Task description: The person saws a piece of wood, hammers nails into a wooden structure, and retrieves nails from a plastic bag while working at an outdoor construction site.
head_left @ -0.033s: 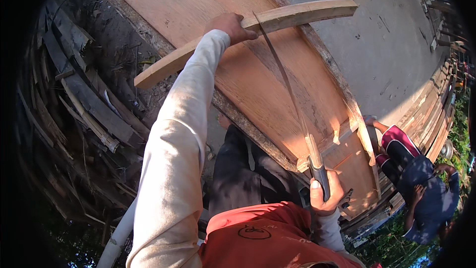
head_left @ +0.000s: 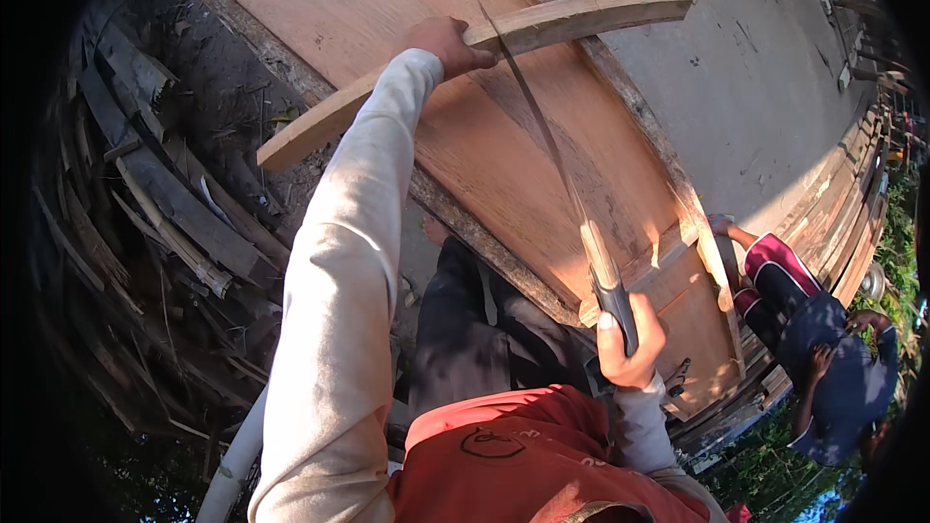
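Note:
A long wooden batten (head_left: pixel 601 15) lies crosswise over a framed brown wood panel (head_left: pixel 494 150), reaching past both of its edges. My left hand (head_left: pixel 441 46) is closed over the batten near its middle. Just right of that hand, the narrow blade of a handsaw (head_left: pixel 545 126) crosses the batten, its tip pointing beyond the far side. How deep the blade sits in the wood I cannot tell. Low on the right, my right hand (head_left: pixel 635 341) wraps round the saw's dark grip, below a pale wooden section.
Old boards (head_left: pixel 184 223) are heaped along the left side. More long planks (head_left: pixel 823 218) line the right edge. A person in dark blue (head_left: pixel 823 358) sits at the lower right, beside the panel's near end. Grey concrete floor (head_left: pixel 717 107) lies beyond the panel.
My right hand and the saw have moved slightly forward, so more of the blade's tip shows past the batten. My left hand stays on the batten.

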Motion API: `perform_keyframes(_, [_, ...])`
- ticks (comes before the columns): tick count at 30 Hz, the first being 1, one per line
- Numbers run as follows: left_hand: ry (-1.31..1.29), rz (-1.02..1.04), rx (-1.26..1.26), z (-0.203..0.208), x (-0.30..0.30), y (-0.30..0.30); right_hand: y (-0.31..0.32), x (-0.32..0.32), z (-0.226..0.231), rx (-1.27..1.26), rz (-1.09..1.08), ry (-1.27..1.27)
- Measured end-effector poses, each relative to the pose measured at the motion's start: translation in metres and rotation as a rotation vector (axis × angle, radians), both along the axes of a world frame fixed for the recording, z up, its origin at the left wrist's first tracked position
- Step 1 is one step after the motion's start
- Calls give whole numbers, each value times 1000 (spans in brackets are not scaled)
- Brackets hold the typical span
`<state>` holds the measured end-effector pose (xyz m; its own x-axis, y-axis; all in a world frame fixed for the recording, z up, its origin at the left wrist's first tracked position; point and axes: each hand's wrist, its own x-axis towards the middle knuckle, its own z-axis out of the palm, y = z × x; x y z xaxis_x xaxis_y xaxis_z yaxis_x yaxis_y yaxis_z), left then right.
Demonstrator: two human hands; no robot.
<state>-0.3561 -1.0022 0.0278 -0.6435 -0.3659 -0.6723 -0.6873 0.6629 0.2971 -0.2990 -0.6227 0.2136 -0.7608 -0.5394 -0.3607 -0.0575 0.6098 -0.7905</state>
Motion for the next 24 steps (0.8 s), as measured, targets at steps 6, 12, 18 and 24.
perform_keyframes(6, [74,48,8,5,-20,-6,-107,-61,-59,-123,-19,22])
perform_keyframes(12, [55,-15,4,0,-10,9,34,24,8,-11,-64,27])
perform_keyframes(18, [70,-42,-96,2,-1,60,-15,-18,-93,-147,-48,149])
perform_keyframes(24, [66,-59,-198,61,1,81,16,-9,-68,-216,-83,125])
